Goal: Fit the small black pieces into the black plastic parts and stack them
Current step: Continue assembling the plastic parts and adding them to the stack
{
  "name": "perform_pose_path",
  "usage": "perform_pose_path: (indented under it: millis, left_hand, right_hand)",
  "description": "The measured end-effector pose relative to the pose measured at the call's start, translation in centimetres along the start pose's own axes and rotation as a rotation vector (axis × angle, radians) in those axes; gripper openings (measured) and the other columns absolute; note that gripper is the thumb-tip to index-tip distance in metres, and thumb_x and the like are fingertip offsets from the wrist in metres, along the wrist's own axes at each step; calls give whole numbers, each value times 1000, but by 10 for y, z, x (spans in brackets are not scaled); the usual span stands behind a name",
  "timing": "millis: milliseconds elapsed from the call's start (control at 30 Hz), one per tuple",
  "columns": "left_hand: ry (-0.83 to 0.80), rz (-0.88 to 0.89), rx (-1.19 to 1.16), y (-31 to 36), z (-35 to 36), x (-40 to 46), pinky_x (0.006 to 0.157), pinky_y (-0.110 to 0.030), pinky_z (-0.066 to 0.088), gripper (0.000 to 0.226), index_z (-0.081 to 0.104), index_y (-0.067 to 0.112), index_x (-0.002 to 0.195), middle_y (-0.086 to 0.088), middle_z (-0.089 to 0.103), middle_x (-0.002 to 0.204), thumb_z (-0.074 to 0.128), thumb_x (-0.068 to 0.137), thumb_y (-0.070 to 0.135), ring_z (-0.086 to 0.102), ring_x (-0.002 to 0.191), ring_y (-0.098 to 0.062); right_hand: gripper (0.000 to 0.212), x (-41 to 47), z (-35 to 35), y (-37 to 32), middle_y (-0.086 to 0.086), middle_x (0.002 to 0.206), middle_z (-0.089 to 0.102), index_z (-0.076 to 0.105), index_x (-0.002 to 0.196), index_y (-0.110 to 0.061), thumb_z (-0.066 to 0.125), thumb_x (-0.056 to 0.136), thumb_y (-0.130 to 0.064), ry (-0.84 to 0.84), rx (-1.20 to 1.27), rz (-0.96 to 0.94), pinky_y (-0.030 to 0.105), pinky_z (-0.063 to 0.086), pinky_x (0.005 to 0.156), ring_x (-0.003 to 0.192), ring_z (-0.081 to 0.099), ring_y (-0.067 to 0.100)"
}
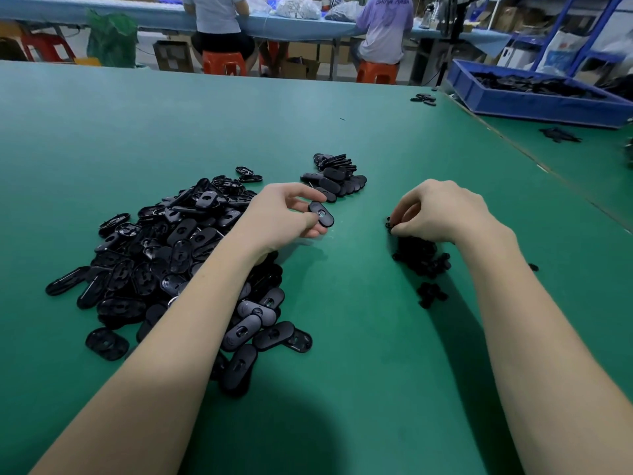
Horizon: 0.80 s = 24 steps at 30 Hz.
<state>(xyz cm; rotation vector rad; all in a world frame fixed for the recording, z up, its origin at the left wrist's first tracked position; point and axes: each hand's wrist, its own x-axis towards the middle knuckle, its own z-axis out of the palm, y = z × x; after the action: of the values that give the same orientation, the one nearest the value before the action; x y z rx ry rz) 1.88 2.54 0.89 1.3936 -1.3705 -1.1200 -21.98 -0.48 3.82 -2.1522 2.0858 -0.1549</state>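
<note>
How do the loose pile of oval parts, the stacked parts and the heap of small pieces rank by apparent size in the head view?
1. Loose pile of oval parts
2. Stacked parts, farther away, so unsure against 3
3. Heap of small pieces

Even, bright overhead light; soft shadows under both forearms on the green table (102, 132). Wide-angle bending at the edges — blue bin (534, 104) slightly blurred.

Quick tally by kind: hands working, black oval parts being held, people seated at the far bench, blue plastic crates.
Bare hands: 2, left hand, right hand
Held black oval plastic part: 1
Seated people: 2
Blue plastic crate: 1
Total: 6
</note>
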Motion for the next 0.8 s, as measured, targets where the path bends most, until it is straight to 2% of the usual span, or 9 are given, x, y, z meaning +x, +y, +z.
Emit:
perform_pose_path:
  millis: [200,333,467,600,633,700,767,800]
  left_hand:
    - [-16,9,10,2,-1,-2,81,-33,62,24,70,8,108,-20,75,92,62,90,-7,75,78,-25]
    - [-9,17,62,3,-2,-4,77,-36,63,22,72,11,104,-10,75,84,69,87,-2,73,78,-23]
    - [-3,25,97,4,-2,-3,71,-31,61,20,73,15,102,-5,76,85,73,86,3,73,75,-15]
    - [-2,33,128,4,-3,-3,68,-26,60,20,73,20,100,-1,77,83,76,85,8,74,80,-17]
    - [0,37,139,4,-3,-2,71,-30,61,20,73,22,99,0,77,83,76,84,9,74,83,-21]
    - [11,50,159,3,-3,-2,82,-39,61,20,73,24,98,1,77,83,78,83,11,74,89,-27]
    - [22,65,161,3,-3,-2,87,-44,60,21,73,24,96,0,77,84,78,81,10,73,86,-29]
    - [24,72,160,3,-3,-1,88,-46,59,21,73,24,96,-2,77,85,78,81,10,71,83,-25]
  right_hand:
    - [5,1,7,-5,-18,100,73,74,86,-41,72,86,-37,48,4,-1,28,44,76,100,65,16]
    - [6,2,10,-5,-13,107,72,74,93,-39,70,88,-39,53,-33,0,29,43,79,105,65,20]
    - [8,3,8,-3,-9,108,73,74,91,-39,73,84,-43,63,-50,33,29,44,78,103,66,22]
    - [10,2,11,-5,-8,108,72,74,98,-39,67,92,-41,93,-59,12,30,42,77,104,65,24]
    - [8,2,10,-6,-10,103,72,72,97,-38,65,93,-40,95,-10,2,29,42,76,102,65,22]
    - [9,2,8,-8,-20,88,71,72,90,-33,65,94,-37,72,237,-35,26,44,72,90,65,11]
    - [13,0,6,-16,-19,79,75,76,87,-28,66,94,-32,28,534,-90,18,44,60,67,60,-2]
    - [13,-2,5,-21,-17,80,77,77,87,-26,66,94,-29,0,635,-114,12,41,52,55,53,-3]
